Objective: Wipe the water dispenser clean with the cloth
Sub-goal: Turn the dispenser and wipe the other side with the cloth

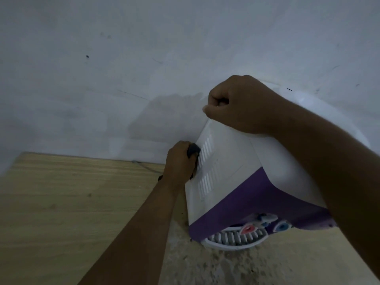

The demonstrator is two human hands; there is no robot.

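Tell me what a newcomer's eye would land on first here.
The white and purple water dispenser fills the right side of the view. The left hand presses a dark cloth against the vent slots on its side panel, while the right hand grips its upper back corner.

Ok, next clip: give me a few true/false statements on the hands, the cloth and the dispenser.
1. The left hand holds a dark cloth against the vented side of the dispenser. True.
2. The right hand hangs free of the dispenser. False: its curled fingers grip the dispenser's top edge.
3. The dispenser's front is green. False: it is purple, and the rest is white.
4. A wooden table shows left of the dispenser. True.
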